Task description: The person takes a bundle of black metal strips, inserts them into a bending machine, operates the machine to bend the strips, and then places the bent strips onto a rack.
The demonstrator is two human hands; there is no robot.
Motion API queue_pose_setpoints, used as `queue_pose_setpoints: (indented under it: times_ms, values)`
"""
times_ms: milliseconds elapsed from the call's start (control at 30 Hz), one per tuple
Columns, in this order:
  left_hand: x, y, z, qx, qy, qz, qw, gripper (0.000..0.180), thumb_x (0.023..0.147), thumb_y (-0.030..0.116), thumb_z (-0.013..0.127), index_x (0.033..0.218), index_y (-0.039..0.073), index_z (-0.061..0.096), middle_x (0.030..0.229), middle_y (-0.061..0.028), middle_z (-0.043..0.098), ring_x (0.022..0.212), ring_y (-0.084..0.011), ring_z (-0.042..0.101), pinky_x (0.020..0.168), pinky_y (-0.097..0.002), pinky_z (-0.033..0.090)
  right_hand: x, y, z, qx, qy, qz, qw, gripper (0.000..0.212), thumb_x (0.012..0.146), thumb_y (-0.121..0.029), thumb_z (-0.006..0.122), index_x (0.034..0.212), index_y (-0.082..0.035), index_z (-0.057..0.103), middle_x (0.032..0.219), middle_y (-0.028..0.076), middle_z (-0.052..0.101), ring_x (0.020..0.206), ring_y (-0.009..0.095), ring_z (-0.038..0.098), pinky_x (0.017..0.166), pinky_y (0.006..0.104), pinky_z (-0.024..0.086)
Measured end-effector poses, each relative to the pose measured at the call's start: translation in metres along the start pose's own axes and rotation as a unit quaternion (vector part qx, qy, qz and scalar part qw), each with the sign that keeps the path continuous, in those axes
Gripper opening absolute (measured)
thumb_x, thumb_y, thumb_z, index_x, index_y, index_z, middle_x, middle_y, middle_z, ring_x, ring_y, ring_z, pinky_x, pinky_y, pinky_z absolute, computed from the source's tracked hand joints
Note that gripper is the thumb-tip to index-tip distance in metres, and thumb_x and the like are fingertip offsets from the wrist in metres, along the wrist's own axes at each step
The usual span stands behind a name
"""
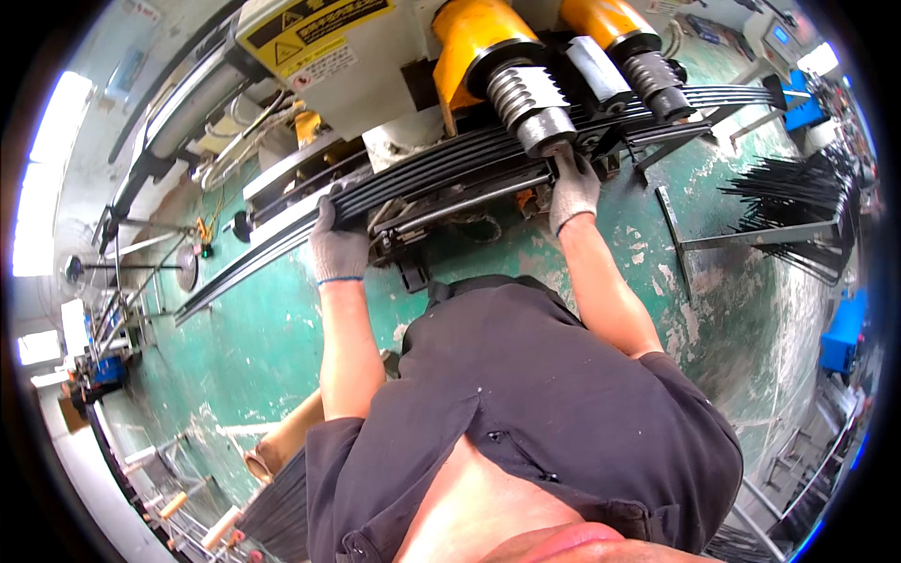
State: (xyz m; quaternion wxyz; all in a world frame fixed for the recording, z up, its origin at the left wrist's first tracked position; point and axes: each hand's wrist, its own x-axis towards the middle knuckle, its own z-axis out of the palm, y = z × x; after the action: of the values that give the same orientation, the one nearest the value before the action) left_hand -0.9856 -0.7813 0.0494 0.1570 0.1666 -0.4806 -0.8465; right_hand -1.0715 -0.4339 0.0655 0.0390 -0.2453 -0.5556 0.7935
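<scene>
Several long, thin black metal bars [427, 173] lie side by side across the machine, their ends reaching out to the lower left. My left hand [340, 249], in a grey knit glove, is closed around these bars left of the machine, its thumb on the near side. My right hand [574, 195], gloved the same way, is closed at the near edge of the bars. Its fingers are just below a ribbed steel ram [530, 108], and what they hold is hidden. A yellow housing [483, 33] carries this ram.
A second ribbed ram [657, 84] stands to the right. Under the bars runs a metal rail [460, 205]. Far right, a rack [760, 235] holds many dark rods. A fan [186, 267] stands at the left. The green floor [235, 347] is worn.
</scene>
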Motion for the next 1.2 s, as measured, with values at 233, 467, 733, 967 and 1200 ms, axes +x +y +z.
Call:
queue_pose_setpoints:
  times_ms: [233,467,733,967,1200]
  values:
    - [0.015,0.036,-0.082,-0.287,0.153,0.021,0.945,0.035,0.111,0.026,0.045,0.120,-0.003,0.061,0.122,-0.0174,0.068,0.121,-0.0340,0.063,0.113,-0.0529,0.047,0.017,0.047,-0.083,-0.050,0.014,0.037,0.998,0.047,0.101,-0.037,0.067,0.128,0.001,0.063,0.117,0.008,0.070,0.100,0.021,0.067,0.086,0.0360,0.055]
    - [0.012,0.017,-0.044,-0.205,0.143,0.002,0.968,0.040,0.110,0.027,0.050,0.129,-0.007,0.058,0.129,-0.0209,0.064,0.123,-0.0336,0.060,0.114,-0.0482,0.046,0.026,0.059,-0.125,-0.035,0.038,0.080,0.995,0.039,0.102,-0.033,0.066,0.125,-0.001,0.063,0.109,0.010,0.073,0.094,0.023,0.071,0.083,0.0372,0.056]
    - [0.001,-0.021,0.003,-0.227,0.084,-0.102,0.965,0.037,0.108,0.028,0.056,0.129,-0.002,0.064,0.129,-0.0142,0.068,0.120,-0.0272,0.064,0.111,-0.0391,0.049,0.031,0.077,-0.094,-0.073,-0.017,0.095,0.993,0.035,0.099,-0.025,0.070,0.125,-0.001,0.066,0.113,0.009,0.073,0.096,0.022,0.071,0.084,0.0366,0.057]
    - [-0.019,0.045,-0.044,-0.321,0.109,-0.058,0.939,0.048,0.108,0.036,0.050,0.140,0.000,0.054,0.144,-0.0180,0.059,0.134,-0.0370,0.054,0.120,-0.0542,0.038,0.044,0.126,-0.142,-0.103,-0.069,0.167,0.978,0.024,0.101,-0.023,0.066,0.118,-0.005,0.069,0.109,0.007,0.073,0.092,0.024,0.070,0.080,0.0376,0.057]
    - [0.007,0.135,-0.271,-0.313,0.231,0.075,0.918,0.051,0.109,0.047,0.042,0.124,0.002,0.060,0.126,-0.0177,0.067,0.119,-0.0389,0.062,0.109,-0.0597,0.045,0.037,0.200,-0.209,-0.034,-0.044,0.339,0.939,0.021,0.103,-0.036,0.062,0.105,-0.014,0.064,0.105,0.004,0.069,0.095,0.025,0.064,0.074,0.0424,0.048]
